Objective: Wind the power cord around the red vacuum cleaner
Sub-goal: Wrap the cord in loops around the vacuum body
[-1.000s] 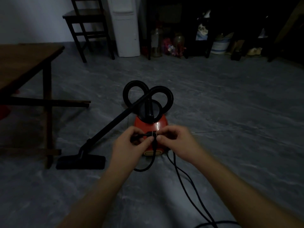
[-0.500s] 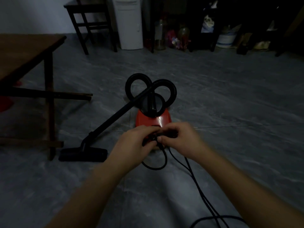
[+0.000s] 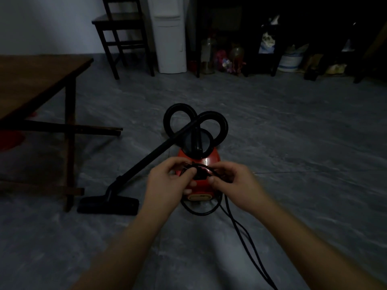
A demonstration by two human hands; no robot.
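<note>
The red vacuum cleaner stands on the grey floor in the middle of the dim view, with a looped black hose behind it. Its black wand runs left down to the floor nozzle. My left hand and my right hand meet just in front of the vacuum. Both pinch the black power cord between their fingers. A loop of cord hangs below the hands, and two strands trail across the floor to the lower right.
A wooden table with crossed legs stands at the left. Along the back wall are a dark chair, a white appliance and dark shelves with jars and clutter.
Both hands have stayed together on the cord in front of the vacuum, fingers shifting slightly. The hanging loop below them has grown wider. The camera has tilted a little.
</note>
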